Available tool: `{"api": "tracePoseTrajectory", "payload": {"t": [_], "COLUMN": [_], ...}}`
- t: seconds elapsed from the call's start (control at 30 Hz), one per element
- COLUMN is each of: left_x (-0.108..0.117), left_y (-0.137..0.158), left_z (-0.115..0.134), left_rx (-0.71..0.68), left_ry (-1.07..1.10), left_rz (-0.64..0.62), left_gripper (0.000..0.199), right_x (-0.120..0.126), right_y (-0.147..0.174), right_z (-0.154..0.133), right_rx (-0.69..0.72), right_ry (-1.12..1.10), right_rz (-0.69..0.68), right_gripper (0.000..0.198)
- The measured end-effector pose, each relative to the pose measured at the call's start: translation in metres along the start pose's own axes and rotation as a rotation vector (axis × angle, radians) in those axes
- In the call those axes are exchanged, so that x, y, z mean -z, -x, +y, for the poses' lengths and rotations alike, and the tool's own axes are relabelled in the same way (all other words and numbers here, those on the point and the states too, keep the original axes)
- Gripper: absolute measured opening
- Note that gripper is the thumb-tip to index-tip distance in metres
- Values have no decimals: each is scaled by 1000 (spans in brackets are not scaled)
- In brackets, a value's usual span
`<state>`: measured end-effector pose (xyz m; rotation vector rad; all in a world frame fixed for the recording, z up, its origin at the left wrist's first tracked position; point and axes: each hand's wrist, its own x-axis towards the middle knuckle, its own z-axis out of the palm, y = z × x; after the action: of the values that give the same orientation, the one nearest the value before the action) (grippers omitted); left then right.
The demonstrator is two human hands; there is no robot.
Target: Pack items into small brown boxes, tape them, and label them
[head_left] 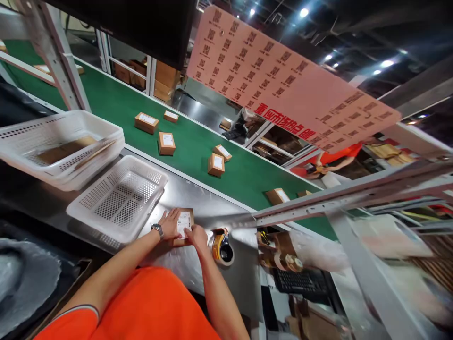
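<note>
A small brown cardboard box [191,215] with a white label [184,222] on top rests on the metal bench in front of me. My left hand [170,225] lies on the box's left side, its fingers stretched out flat. At the near right edge of the label is my right hand [197,236], thumb and fingers closed on the box there; its fingertips are partly hidden. Just right of that hand stands a tape dispenser [222,246] with a roll in it. A white perforated plastic basket [122,198] sits to the left of the box.
Beyond the bench runs a green conveyor belt [244,177] carrying several labelled boxes. Stacked white baskets [63,141] stand at left. A pink board with printed codes [269,80] hangs overhead. A metal frame [354,193] and a keyboard [300,282] are at right.
</note>
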<state>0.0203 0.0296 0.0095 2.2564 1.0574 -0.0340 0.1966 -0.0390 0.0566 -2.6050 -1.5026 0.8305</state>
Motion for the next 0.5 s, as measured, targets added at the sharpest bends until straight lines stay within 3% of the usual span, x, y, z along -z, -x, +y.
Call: {"api": "tracePoseTrajectory", "payload": {"t": [0.13, 0.27, 0.37, 0.5], "left_x": [5, 7, 8, 3], "left_y": [-3, -5, -5, -3], "left_z": [-2, 0, -1, 2], "left_rx": [50, 64, 84, 78], "left_ry": [-60, -120, -141, -140], "left_rz": [-26, -46, -60, -23], "left_gripper": [140, 141, 138, 137], "right_x": [9, 11, -2, -34], "right_y": [-11, -18, -22, -26], "right_z": [8, 41, 74, 98], "right_rx": [39, 23, 36, 158], "right_ry": [58, 42, -272, -808], "right_rz": [-64, -95, -98, -206], "right_gripper": [36, 40, 48, 86]}}
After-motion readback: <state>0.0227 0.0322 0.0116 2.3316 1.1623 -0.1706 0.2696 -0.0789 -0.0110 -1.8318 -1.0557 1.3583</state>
